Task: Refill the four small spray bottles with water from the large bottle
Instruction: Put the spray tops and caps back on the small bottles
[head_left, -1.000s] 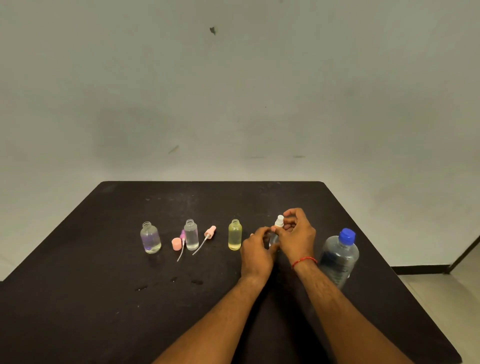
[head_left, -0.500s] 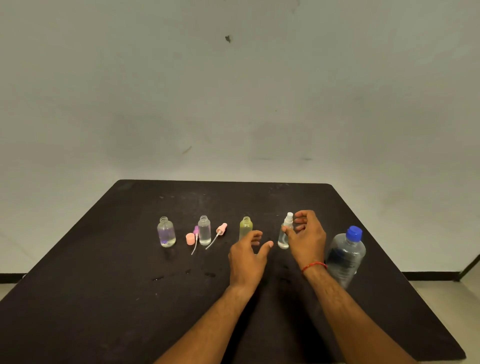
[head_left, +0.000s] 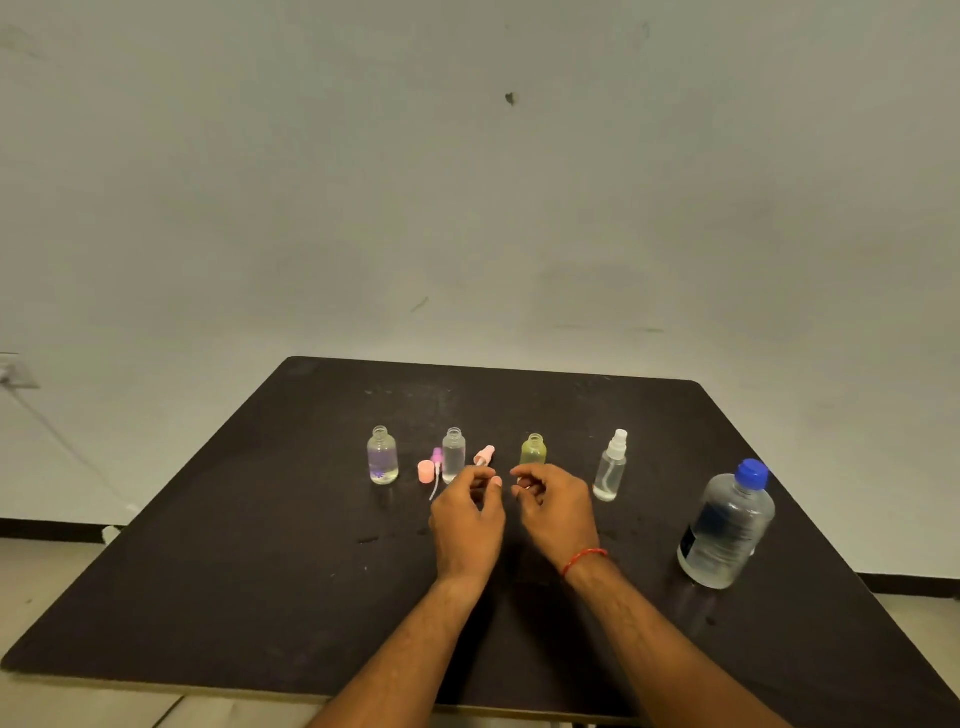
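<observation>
Black counter (head_left: 260, 545), head camera: the person's two hands have left the clear spray bottle (head_left: 611, 465), which they were closing together a second ago, and have swung left along the row. That bottle now stands alone and upright with its white sprayer (head_left: 619, 441) on, between the yellow bottle (head_left: 533, 450) and the large water bottle (head_left: 727, 525), whose blue cap (head_left: 752, 474) is on.

The left hand (head_left: 467, 514) hovers just in front of the pink sprayer head (head_left: 484, 455), its fingers (head_left: 480, 475) loosely curled. Whether they already touch the sprayer's thin tube cannot be told. The right hand (head_left: 558, 512) sits beside it, just in front of the open yellow bottle, fingers loosely curled and holding nothing visible.

By this showing, one bottle of four is finished. The yellow bottle, the open clear bottle (head_left: 454, 454) and the purple-tinted bottle (head_left: 383, 456) stand without sprayers. The yellow one looks likely to be closed next.
</observation>
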